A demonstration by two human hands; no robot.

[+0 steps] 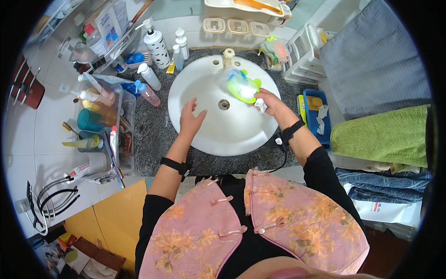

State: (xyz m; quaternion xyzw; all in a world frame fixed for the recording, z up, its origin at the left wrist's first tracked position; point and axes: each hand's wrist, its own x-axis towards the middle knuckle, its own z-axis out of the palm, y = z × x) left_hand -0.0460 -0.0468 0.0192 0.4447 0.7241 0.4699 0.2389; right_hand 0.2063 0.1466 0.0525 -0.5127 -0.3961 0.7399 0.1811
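Over the right half of the white oval sink (204,137), my right hand (272,103) holds a bright green item (245,88) with rounded bumps along its edge and a shiny white and blue middle. Its exact kind does not show. A crumpled white piece, like tissue or film (261,106), sticks out below the fingers of the same hand. My left hand (191,118) hovers over the sink's left side, fingers apart and holding nothing. Behind the green item stands the pale faucet (228,56), and the metal drain (223,104) lies between my hands.
Pump bottles (157,46) and a pink bottle (147,93) stand left of the sink. Beyond them is a clear bin (127,139) of cups and brushes. A blue tray (320,128) and a white drawer rack (302,56) stand right. Towels (381,135) hang farther right.
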